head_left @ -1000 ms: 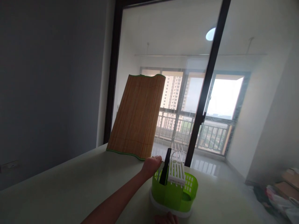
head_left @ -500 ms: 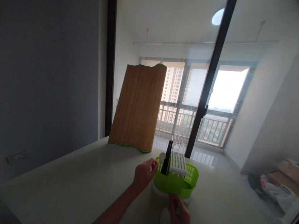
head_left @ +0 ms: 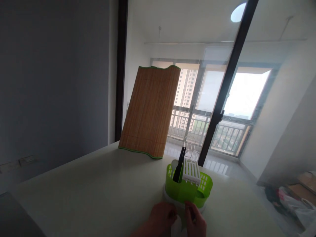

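Observation:
A bright green cutlery holder with slotted sides stands on a white base. In its left part are a grey-white spoon and a black-handled utensil; a white slotted rack sits over its middle. My left hand is closed, fingers curled, just in front of the base. Beside it my right hand is closed too, its fingertips pinched near the holder's front. Between the hands, at the bottom edge, shows a white rounded piece; its kind and what exactly grips it are partly hidden.
The holder stands on a white tabletop. A bamboo mat with green edging leans upright at the table's far side. Behind are a wire rack and a dark-framed glass door. Boxes and bags lie on the floor at right.
My left hand has come away from the holder's left rim, down and toward me, beside my right hand. The view has shifted slightly; the holder and its contents look unchanged.

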Demonstrator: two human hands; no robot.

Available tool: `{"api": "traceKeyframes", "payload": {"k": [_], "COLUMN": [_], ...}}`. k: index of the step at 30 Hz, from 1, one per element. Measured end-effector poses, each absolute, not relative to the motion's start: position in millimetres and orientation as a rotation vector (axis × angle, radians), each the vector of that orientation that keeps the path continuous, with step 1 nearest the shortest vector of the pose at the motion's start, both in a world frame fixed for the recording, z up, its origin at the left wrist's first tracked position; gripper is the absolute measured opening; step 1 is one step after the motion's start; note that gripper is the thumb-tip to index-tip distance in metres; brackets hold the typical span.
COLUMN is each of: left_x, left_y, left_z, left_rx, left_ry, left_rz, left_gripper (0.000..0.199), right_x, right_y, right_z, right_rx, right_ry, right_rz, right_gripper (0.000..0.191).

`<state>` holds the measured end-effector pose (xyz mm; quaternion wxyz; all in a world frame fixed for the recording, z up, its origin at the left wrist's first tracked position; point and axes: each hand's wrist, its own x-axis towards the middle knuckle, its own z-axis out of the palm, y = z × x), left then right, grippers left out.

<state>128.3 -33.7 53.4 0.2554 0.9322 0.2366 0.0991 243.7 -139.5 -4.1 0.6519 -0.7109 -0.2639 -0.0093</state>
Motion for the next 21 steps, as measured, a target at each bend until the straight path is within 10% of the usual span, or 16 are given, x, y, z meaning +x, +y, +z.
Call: {"api": "traceKeyframes", "payload": {"k": [21], "left_x": [80.5], "left_y": [0.0], "left_z": [152.3], "left_rx": [2.827], "left_ry": [0.321], "left_rz": [1.666], "left_gripper": [0.014], "right_x": [241.4], "right_y": [-127.4], "right_z": [-18.1], "right_rx": [-1.621], "right_ry": [-0.681], "right_rz": [-0.147], "right_gripper": [0.058]}}
